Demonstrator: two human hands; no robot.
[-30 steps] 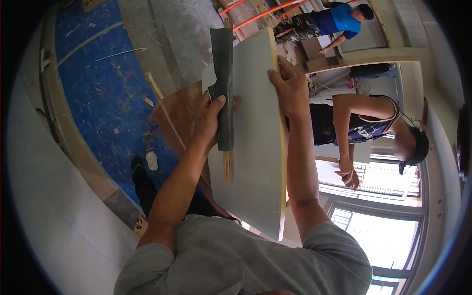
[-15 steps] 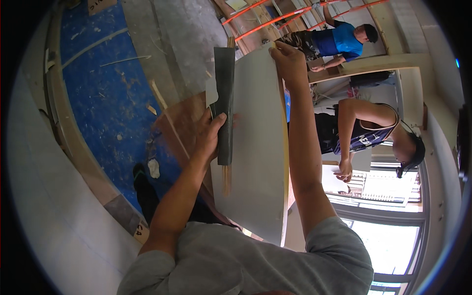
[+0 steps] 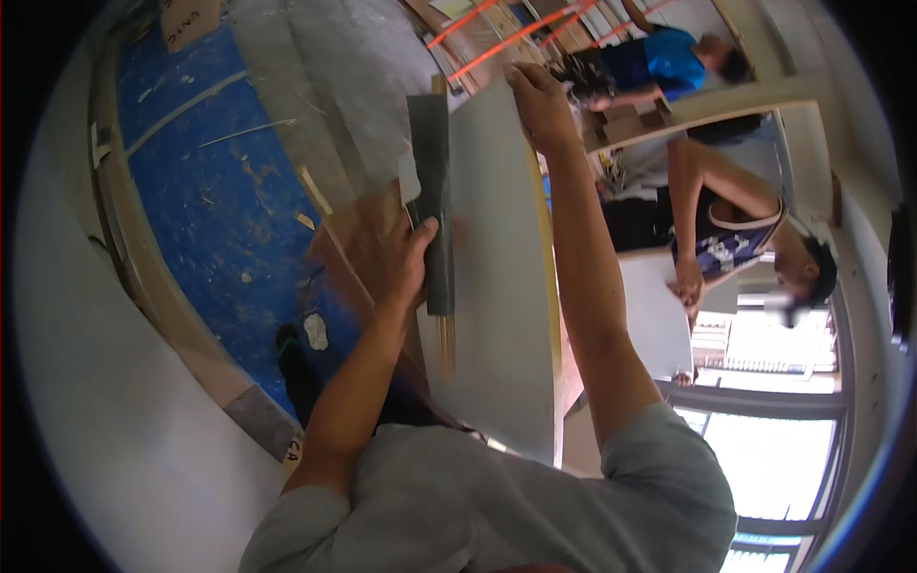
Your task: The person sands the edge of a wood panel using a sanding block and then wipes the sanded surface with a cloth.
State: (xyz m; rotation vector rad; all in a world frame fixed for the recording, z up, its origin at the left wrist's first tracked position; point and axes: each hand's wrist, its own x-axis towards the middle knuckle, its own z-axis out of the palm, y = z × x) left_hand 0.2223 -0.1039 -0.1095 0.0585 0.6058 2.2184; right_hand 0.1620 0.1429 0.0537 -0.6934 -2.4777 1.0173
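Panel (image 3: 492,258), grey-white, sits just right of the left hand (image 3: 406,263), which is clamped on a dark-wrapped wooden stick (image 3: 431,158); the right hand (image 3: 544,107) clutches its far corner. Wrapping looks done; what is left cannot be told.

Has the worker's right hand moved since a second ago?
Yes. Judged against the orange rails, the right hand has moved forward, closer to them, and is now at the grey panel's far corner.

Left grip (image 3: 413,256) on dark strip (image 3: 432,167), right grip (image 3: 543,107) on pale board (image 3: 501,277).
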